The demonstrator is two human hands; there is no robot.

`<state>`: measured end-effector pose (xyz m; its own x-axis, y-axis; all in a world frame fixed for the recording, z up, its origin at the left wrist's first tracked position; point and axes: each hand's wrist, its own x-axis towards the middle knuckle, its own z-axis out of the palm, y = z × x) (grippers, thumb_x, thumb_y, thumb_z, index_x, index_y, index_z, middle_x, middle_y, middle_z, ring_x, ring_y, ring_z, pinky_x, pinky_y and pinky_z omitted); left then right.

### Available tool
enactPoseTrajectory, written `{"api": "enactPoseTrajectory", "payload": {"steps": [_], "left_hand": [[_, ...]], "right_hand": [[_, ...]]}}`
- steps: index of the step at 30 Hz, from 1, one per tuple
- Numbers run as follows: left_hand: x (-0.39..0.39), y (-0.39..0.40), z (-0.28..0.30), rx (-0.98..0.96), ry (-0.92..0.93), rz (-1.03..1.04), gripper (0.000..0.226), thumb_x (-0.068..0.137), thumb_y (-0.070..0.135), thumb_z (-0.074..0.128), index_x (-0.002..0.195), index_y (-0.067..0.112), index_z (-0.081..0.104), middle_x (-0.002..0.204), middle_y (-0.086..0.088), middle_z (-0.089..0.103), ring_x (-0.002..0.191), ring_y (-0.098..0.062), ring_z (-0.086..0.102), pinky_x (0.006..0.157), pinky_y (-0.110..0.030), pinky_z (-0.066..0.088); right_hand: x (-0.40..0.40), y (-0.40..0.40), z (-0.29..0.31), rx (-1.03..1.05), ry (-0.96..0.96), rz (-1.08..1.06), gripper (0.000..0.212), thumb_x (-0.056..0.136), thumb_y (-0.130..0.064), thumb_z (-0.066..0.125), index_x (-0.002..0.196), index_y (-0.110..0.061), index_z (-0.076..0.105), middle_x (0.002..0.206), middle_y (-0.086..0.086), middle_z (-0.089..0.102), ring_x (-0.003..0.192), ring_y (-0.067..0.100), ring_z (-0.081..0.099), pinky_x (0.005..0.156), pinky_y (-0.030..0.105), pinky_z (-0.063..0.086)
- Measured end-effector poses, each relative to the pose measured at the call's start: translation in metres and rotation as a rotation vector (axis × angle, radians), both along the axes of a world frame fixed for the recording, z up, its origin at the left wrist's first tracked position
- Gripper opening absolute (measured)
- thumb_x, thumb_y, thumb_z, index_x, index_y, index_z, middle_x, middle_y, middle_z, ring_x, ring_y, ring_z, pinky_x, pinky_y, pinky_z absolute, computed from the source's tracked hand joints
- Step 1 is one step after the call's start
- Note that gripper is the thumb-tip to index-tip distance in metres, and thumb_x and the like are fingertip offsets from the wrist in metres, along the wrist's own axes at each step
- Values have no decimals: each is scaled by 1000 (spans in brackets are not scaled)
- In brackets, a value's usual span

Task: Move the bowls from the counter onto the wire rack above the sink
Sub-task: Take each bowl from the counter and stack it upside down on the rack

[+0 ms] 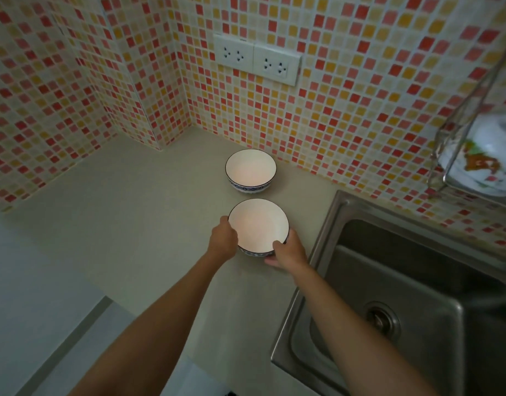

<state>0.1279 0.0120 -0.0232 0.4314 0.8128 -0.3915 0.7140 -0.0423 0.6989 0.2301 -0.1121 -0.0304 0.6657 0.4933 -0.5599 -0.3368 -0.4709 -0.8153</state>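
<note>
Here, in the head view, two white bowls with blue-patterned outer bands stand upright on the beige counter [126, 224], one behind the other and just apart. The near bowl [257, 224] is gripped on both sides: the left hand [223, 240] wraps its rim at about nine o'clock, fingers curled against the outer wall, and the right hand [288, 250] clasps it at about four o'clock, thumb hooked over the rim and the other fingers tucked under the base. Whether the bowl still touches the counter cannot be told. The far bowl [250, 169] sits untouched at twelve o'clock from the near one, close to the mosaic tile wall [360, 110], with a double white socket plate [257, 60] on the wall above it. At three o'clock from the held bowl the raised steel rim of the sink [326, 224] runs close beside the right hand, and the basin drops away beyond it. At about two o'clock, high at the right edge of the picture, hangs the wire rack [457, 144], with a white dish bearing a coloured motif [486, 158] resting in it. From nine to seven o'clock the counter lies bare out to its front edge, and the tiled corner closes the space at eleven o'clock.
</note>
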Motion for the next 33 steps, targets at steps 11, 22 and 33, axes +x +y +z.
{"api": "enactPoseTrajectory", "payload": {"steps": [11, 22, 33], "left_hand": [[37, -136, 33, 45, -112, -227, 38, 85, 1, 33, 119, 3, 50, 114, -25, 58, 94, -43, 59, 76, -53, 56], [60, -295, 22, 92, -288, -488, 42, 100, 35, 35, 136, 15, 45, 125, -7, 62, 113, -24, 58, 92, -31, 47], [23, -363, -74, 509, 236, -830, 96, 74, 66, -25, 151, 16, 6, 160, -4, 5, 147, -19, -4, 114, -45, -15]], "right_hand": [[27, -163, 33, 199, 196, -169, 70, 85, 4, 43, 142, -32, 24, 133, 6, 38, 102, 33, 56, 69, 46, 60], [62, -332, 39, 290, 358, -409, 61, 82, 6, 43, 135, -24, 36, 133, 13, 40, 108, 38, 51, 60, 44, 59], [78, -423, 30, -39, 103, -436, 37, 84, 0, 58, 120, -9, 52, 112, 13, 56, 79, 27, 64, 60, 42, 62]]}}
